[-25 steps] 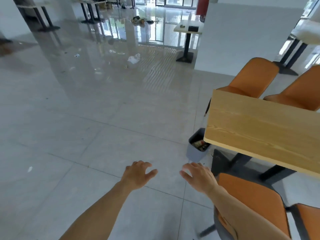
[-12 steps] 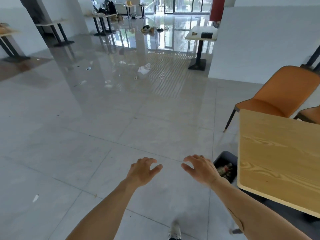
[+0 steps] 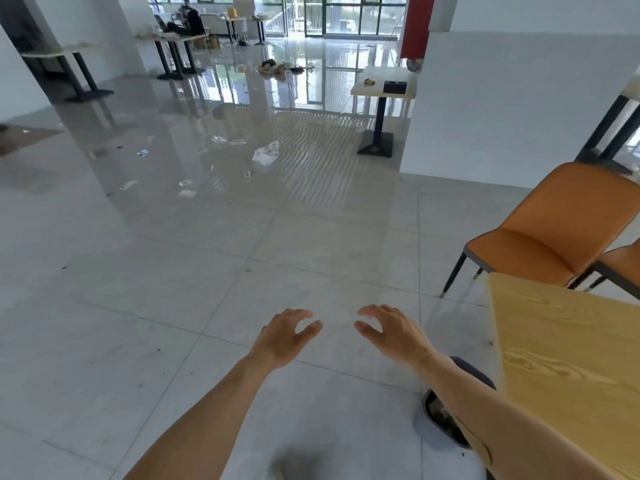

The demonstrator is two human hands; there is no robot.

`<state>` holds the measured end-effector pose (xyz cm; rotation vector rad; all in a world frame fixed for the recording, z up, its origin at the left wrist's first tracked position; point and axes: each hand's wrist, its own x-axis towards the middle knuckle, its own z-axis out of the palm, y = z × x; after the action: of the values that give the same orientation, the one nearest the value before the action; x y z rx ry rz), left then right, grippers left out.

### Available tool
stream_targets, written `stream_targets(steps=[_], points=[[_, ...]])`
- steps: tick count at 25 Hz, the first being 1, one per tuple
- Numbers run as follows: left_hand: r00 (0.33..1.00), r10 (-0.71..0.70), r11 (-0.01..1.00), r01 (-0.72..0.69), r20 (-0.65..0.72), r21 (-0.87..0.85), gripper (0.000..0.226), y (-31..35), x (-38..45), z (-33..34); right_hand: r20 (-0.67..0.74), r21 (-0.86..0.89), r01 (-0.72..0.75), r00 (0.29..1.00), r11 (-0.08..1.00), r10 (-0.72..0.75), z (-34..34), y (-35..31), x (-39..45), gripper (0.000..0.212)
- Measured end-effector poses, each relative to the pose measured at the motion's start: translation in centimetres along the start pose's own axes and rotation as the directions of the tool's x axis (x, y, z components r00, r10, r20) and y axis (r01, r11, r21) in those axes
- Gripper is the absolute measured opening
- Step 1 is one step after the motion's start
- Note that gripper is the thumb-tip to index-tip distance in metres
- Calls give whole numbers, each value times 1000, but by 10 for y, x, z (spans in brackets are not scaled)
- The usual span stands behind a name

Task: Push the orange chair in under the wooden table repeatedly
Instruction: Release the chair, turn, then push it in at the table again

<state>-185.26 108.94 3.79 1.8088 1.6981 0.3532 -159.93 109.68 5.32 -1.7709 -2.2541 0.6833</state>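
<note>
The wooden table (image 3: 568, 348) fills the lower right corner, its light grained top running out of frame. An orange chair (image 3: 554, 230) with dark legs stands at the table's far side, and part of a second orange chair (image 3: 623, 261) shows at the right edge. My left hand (image 3: 284, 337) and my right hand (image 3: 391, 334) hover side by side over the bare floor, left of the table, fingers spread and holding nothing. Neither hand touches a chair or the table. The near-side chair is out of view.
A small grey bin (image 3: 446, 417) sits on the floor by the table's near left corner, partly behind my right forearm. A white wall block (image 3: 502, 98) and a pedestal table (image 3: 381, 88) stand ahead. Litter (image 3: 265, 154) lies on the shiny tiled floor.
The view has swung left and up: the near orange chair has dropped out of frame and the table slid right. Both hands stay open, now closer to centre.
</note>
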Motion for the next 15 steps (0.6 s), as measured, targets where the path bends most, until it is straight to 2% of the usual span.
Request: stream_targets(steps=[5, 9, 15], points=[[997, 70, 997, -68, 45, -43, 58, -22, 129, -39, -5, 12, -74, 997, 997, 74, -11, 10, 116, 44], [985, 99, 991, -85, 138, -105, 54, -39, 234, -77, -24, 63, -202, 979, 977, 204, -28, 14, 202, 42], [958, 168, 979, -135, 232, -155, 49, -19, 379, -98, -67, 184, -339, 932, 923, 356, -59, 38, 292, 39]])
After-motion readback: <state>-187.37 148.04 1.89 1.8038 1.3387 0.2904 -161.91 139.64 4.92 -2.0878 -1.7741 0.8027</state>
